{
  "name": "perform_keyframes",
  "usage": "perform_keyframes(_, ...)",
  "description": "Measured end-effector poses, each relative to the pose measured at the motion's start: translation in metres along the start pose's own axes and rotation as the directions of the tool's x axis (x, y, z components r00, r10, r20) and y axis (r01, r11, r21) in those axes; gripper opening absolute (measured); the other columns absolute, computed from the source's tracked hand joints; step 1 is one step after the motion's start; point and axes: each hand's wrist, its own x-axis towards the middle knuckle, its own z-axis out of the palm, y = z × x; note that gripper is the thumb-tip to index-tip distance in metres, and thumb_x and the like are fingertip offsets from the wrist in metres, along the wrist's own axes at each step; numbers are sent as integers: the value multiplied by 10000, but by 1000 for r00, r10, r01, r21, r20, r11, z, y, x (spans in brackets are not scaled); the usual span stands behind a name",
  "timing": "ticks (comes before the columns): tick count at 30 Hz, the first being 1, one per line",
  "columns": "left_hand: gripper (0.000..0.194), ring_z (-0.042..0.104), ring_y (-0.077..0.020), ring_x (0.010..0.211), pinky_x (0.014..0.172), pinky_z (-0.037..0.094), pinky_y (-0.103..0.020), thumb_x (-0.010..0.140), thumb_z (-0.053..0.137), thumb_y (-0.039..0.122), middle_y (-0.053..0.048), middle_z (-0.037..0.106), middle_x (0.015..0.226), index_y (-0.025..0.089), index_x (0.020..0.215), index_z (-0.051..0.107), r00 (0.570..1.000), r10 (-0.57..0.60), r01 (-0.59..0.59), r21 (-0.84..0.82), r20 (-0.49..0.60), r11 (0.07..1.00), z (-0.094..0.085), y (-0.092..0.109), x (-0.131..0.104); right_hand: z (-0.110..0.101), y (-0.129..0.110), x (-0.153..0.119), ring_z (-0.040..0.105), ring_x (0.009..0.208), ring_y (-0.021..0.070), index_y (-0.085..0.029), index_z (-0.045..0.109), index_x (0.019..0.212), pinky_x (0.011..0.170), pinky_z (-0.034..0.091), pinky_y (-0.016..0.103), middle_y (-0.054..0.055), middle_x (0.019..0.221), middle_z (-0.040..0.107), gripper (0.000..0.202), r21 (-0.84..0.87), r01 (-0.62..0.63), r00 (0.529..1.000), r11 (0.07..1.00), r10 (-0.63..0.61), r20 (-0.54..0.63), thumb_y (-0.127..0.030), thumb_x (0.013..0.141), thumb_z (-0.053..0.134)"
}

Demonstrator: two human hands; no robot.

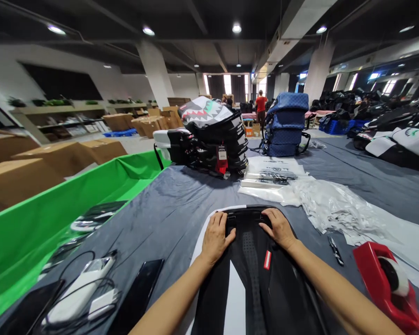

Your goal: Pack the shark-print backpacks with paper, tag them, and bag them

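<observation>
A black-and-white backpack (251,279) lies flat on the grey cloth-covered table (174,204), back side up, its straps and a small red tag showing. My left hand (215,236) presses palm-down on its top left corner. My right hand (278,227) rests palm-down on the top right corner, fingers curled over the upper edge near the carry handle. Neither hand lifts anything.
A red tape dispenser (387,279) sits at the right, a black pen (335,251) beside it. Clear plastic bags (321,200) lie spread ahead. Stacked backpacks (212,139) and blue bags (286,123) stand farther back. Phones and cables (87,288) lie left, by a green bin (56,204).
</observation>
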Motion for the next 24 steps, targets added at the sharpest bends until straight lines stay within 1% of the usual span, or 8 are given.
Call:
perform_keyframes(3, 410, 535, -341, 1159, 1044, 443, -499, 882, 563, 329, -180, 609, 1211, 125, 1238, 551, 999, 12, -14, 62, 36, 998, 4, 2, -18, -4, -8, -11, 604, 1054, 307, -184, 594, 1148, 947, 515, 470, 144, 1098, 647, 276, -61, -30, 996, 998, 35, 82, -238, 883, 653)
perform_keyframes(6, 364, 560, -329, 1058, 979, 473, -476, 882, 567, 359, -168, 632, 1133, 124, 1158, 598, 987, 12, -30, 111, 161, 993, 9, -4, -15, -1, -8, -12, 605, 1083, 308, -204, 595, 1202, 973, 500, 477, 140, 1140, 653, 343, -75, -56, 980, 996, 69, 186, -214, 868, 671)
perform_keyframes(11, 373, 540, -346, 1120, 1027, 424, -474, 865, 574, 451, -167, 635, 1092, 133, 1046, 648, 911, -106, 59, 129, 400, 990, 27, -21, 25, 19, 14, 12, 613, 1137, 270, -189, 614, 1218, 1006, 473, 400, 121, 1203, 665, 341, -51, -155, 889, 987, 162, 427, -267, 894, 685)
perform_keyframes(14, 422, 544, -349, 1179, 1067, 395, -459, 842, 608, 453, -180, 640, 1146, 120, 1099, 651, 864, -204, 157, 140, 460, 978, 31, -22, 48, 32, 30, 36, 637, 1130, 236, -197, 624, 1208, 970, 483, 340, 97, 1225, 674, 337, -63, -239, 832, 969, 238, 500, -311, 900, 701)
perform_keyframes(17, 671, 512, -377, 1283, 1060, 404, -469, 837, 621, 539, -230, 557, 1357, 98, 1337, 541, 862, -244, 205, 136, 443, 969, 23, -4, 51, 41, 39, 56, 675, 1049, 232, -203, 645, 1151, 885, 509, 318, 82, 1133, 711, 315, -100, -255, 837, 962, 271, 476, -331, 877, 733)
perform_keyframes(20, 888, 228, -478, 1469, 1096, 291, -641, 865, 445, 744, -241, 221, 1619, 214, 1557, 272, 812, -274, 302, 32, 515, 953, 19, 27, 37, 50, 39, 67, 689, 986, 239, -193, 649, 1106, 825, 520, 317, 84, 1060, 721, 292, -144, -268, 847, 953, 304, 436, -360, 879, 731)
perform_keyframes(22, 901, 79, -498, 1493, 1111, 179, -712, 843, 364, 819, -195, 133, 1653, 290, 1565, 258, 756, -261, 333, -10, 600, 943, 20, 44, 28, 55, 34, 69, 679, 1002, 256, -180, 643, 1110, 839, 520, 339, 110, 1074, 707, 284, -179, -271, 858, 946, 322, 401, -369, 904, 698)
perform_keyframes(24, 879, 32, -500, 1493, 1137, 105, -707, 830, 369, 832, -153, 110, 1663, 316, 1541, 328, 724, -266, 333, 16, 636, 943, 24, 52, 25, 56, 26, 69, 657, 1048, 274, -172, 637, 1127, 879, 512, 367, 137, 1107, 686, 266, -213, -258, 869, 942, 323, 374, -341, 924, 667)
